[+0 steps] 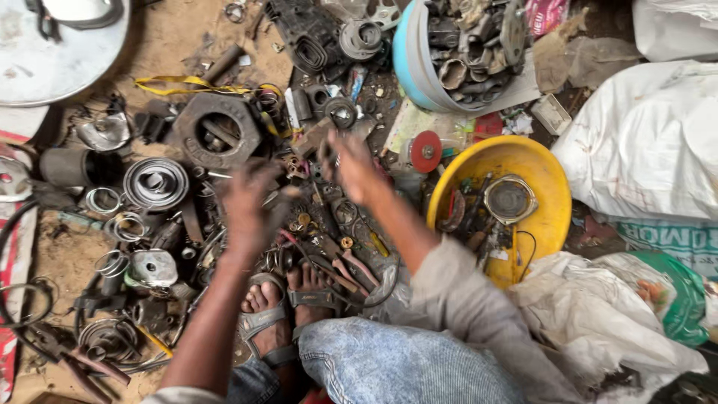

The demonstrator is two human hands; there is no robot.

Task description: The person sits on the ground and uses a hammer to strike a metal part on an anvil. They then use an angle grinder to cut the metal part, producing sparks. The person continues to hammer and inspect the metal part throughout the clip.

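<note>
**Two hands over a floor of scrap metal**

A person squats on the dirt floor (168,45), sandalled feet (288,307) tucked in close, both hands out over a dense spread of dark metal parts. The left hand (250,206) is blurred; its fingers look loosely spread and I cannot tell whether anything sits in them. The right hand (350,166) is raised a little higher and pinches a small dark metal piece (329,155) at its fingertips, though what kind of piece it is I cannot make out.

Just beyond the left hand lies a heavy dark hexagonal metal housing (217,129), and to its outer side a shiny coiled steel spring (155,182). Off to the right hand's outer side sits a yellow plastic basin (540,179) with a round grey metal cap (509,198) in it; farther out, a pale blue tub (407,63) is heaped with rusty fittings.

The risk, as I see it, is in the clutter: the small piece is held only at the fingertips, and if it slips it would drop among look-alike bits below and be hard to find. Bare fingers and toes also sit near sharp, oily edges.
</note>
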